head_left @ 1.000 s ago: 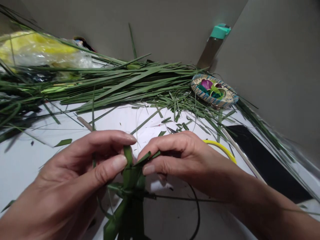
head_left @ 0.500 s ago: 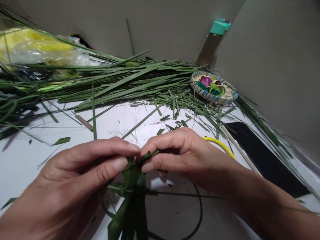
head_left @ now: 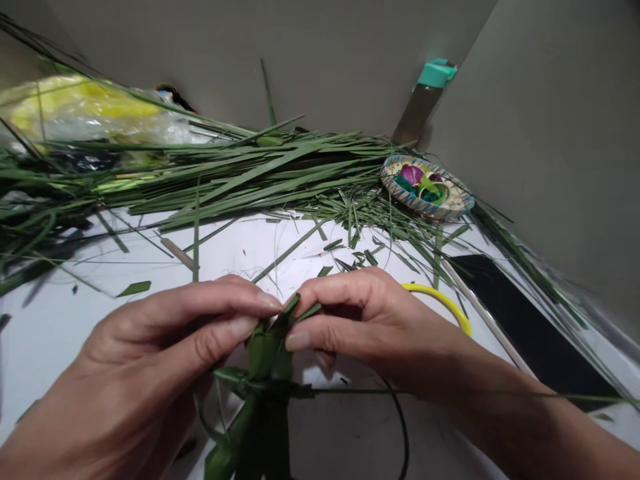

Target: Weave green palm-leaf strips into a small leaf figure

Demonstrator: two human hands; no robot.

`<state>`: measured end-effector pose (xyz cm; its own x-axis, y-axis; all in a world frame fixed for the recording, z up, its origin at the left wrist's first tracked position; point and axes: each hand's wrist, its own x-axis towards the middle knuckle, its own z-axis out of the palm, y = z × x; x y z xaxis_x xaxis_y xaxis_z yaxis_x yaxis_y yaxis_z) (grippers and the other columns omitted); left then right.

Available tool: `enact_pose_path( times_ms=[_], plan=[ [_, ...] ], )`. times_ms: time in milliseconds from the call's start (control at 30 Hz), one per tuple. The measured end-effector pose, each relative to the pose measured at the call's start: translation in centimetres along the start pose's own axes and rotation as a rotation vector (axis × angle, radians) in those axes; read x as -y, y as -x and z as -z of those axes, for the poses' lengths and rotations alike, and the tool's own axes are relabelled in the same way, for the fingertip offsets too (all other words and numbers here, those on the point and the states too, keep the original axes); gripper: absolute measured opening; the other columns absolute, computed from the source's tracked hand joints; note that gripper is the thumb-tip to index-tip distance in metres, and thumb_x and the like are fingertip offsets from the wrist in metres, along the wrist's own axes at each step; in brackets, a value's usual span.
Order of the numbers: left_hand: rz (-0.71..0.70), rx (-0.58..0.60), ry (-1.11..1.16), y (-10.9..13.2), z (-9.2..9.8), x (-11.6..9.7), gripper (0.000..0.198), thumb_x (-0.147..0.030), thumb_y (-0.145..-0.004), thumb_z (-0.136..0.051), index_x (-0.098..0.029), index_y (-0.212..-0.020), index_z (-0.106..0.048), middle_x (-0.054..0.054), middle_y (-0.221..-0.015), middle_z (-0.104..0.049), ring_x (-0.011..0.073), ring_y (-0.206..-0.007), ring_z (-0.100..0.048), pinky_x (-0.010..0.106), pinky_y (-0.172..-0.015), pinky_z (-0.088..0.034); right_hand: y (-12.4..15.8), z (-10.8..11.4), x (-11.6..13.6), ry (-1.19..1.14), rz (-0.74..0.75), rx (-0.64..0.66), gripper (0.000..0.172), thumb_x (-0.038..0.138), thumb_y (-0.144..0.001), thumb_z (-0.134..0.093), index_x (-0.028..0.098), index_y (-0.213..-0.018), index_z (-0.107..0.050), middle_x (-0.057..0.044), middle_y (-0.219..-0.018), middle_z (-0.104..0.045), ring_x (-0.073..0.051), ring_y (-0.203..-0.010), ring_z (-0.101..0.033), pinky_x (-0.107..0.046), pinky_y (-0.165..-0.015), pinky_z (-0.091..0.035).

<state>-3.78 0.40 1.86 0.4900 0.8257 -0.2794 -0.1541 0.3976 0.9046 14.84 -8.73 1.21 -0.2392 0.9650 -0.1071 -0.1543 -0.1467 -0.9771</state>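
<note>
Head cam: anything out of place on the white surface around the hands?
A thin black cable curves down from beneath the right hand, beside the woven leaf bundle. It looks out of place amid the leaf work. Cut green leaf scraps also lie strewn over the white surface, which looks untidy.

From my remote station I log two hands, one left hand (head_left: 150, 353) and one right hand (head_left: 370, 333), with one plaited leaf piece (head_left: 265, 357) between them. Farther out I count one woven dish (head_left: 400, 199) holding several coloured pieces, one bottle (head_left: 425, 103), one plastic bag (head_left: 85, 113), one wooden stick (head_left: 176, 253), one pale rod (head_left: 485, 320), one yellow loop (head_left: 440, 300), one black cable (head_left: 401, 427) and one black panel (head_left: 530, 327). The green leaf strips (head_left: 250, 177) form one heap, too many and too tangled to count from here.
</note>
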Motion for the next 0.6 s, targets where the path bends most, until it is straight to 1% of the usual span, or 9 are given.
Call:
enact_pose_path(
  times_ms=[67,167,200,267,367,433,500,600],
  plan=[
    [-0.036,-0.007,-0.043,0.5,0.5,0.4,0.03,-0.029,-0.066,-0.091,-0.035,-0.095,-0.087,0.005,-0.084,-0.083,0.0389,-0.104,-0.079,0.042,-0.073,-0.073,0.0,0.0,0.0,0.0,-0.009,-0.015,0.016,0.023,-0.092,-0.078,0.018,-0.08,-0.069,0.008,-0.07,-0.058,-0.008,-0.067,-0.051,-0.018,-0.063,-0.04],
    [-0.074,-0.04,-0.132,1.5,1.1,1.1,0.018,-0.033,-0.064,-0.097,-0.034,-0.079,-0.087,0.003,-0.089,-0.084,0.0314,-0.092,-0.081,0.032,-0.068,-0.071,0.0,-0.2,0.0,-0.004,-0.019,-0.032,0.016,0.024,-0.092,-0.079,0.019,-0.08,-0.069,0.007,-0.069,-0.057,-0.008,-0.066,-0.049,-0.02,-0.062,-0.039],
    [-0.073,-0.04,-0.16,1.7,1.1,1.2,0.017,-0.036,-0.063,-0.098,-0.033,-0.075,-0.087,0.002,-0.09,-0.083,0.0284,-0.086,-0.081,0.028,-0.065,-0.07,0.0,-0.3,0.1,-0.018,-0.019,-0.035,0.016,0.023,-0.091,-0.079,0.019,-0.08,-0.069,0.008,-0.069,-0.057,-0.008,-0.066,-0.049,-0.02,-0.061,-0.039],
    [-0.052,-0.043,-0.2,2.0,1.1,1.4,0.019,-0.041,-0.062,-0.099,-0.033,-0.074,-0.086,0.001,-0.089,-0.083,0.0259,-0.078,-0.081,0.026,-0.06,-0.069,-0.1,-0.6,0.1,-0.065,-0.006,-0.043,0.017,0.02,-0.09,-0.08,0.018,-0.078,-0.068,0.008,-0.068,-0.058,-0.007,-0.065,-0.048,-0.019,-0.06,-0.039],
    [-0.031,-0.049,-0.209,2.1,1.0,1.3,0.019,-0.04,-0.064,-0.098,-0.034,-0.077,-0.086,0.001,-0.087,-0.082,0.0282,-0.074,-0.081,0.03,-0.055,-0.069,-0.1,-0.9,0.3,-0.096,0.019,-0.063,0.02,0.013,-0.089,-0.079,0.018,-0.074,-0.068,0.008,-0.068,-0.059,-0.006,-0.065,-0.05,-0.018,-0.06,-0.039],
    [-0.021,-0.056,-0.171,2.0,0.8,1.0,0.021,-0.036,-0.065,-0.096,-0.035,-0.084,-0.087,0.003,-0.086,-0.083,0.0314,-0.076,-0.081,0.033,-0.054,-0.07,-0.1,-0.9,0.4,-0.084,0.015,-0.074,0.019,0.012,-0.088,-0.08,0.017,-0.074,-0.069,0.008,-0.068,-0.06,-0.007,-0.065,-0.05,-0.017,-0.06,-0.039],
    [-0.014,-0.023,-0.109,1.6,0.5,0.4,0.033,-0.033,-0.064,-0.094,-0.036,-0.096,-0.087,0.005,-0.083,-0.083,0.0366,-0.084,-0.081,0.038,-0.057,-0.071,-0.1,-0.8,0.6,-0.079,0.006,-0.078,0.016,0.013,-0.087,-0.081,0.017,-0.076,-0.071,0.008,-0.068,-0.06,-0.007,-0.065,-0.05,-0.017,-0.06,-0.039],
    [-0.005,0.042,-0.031,0.9,-0.4,-0.6,0.05,-0.032,-0.06,-0.091,-0.037,-0.11,-0.085,0.006,-0.081,-0.083,0.0438,-0.101,-0.079,0.045,-0.068,-0.072,-0.2,-0.6,0.8,-0.155,-0.023,-0.081,0.015,0.01,-0.085,-0.082,0.016,-0.076,-0.071,0.008,-0.066,-0.06,-0.006,-0.063,-0.05,-0.016,-0.058,-0.039]
  ],
)
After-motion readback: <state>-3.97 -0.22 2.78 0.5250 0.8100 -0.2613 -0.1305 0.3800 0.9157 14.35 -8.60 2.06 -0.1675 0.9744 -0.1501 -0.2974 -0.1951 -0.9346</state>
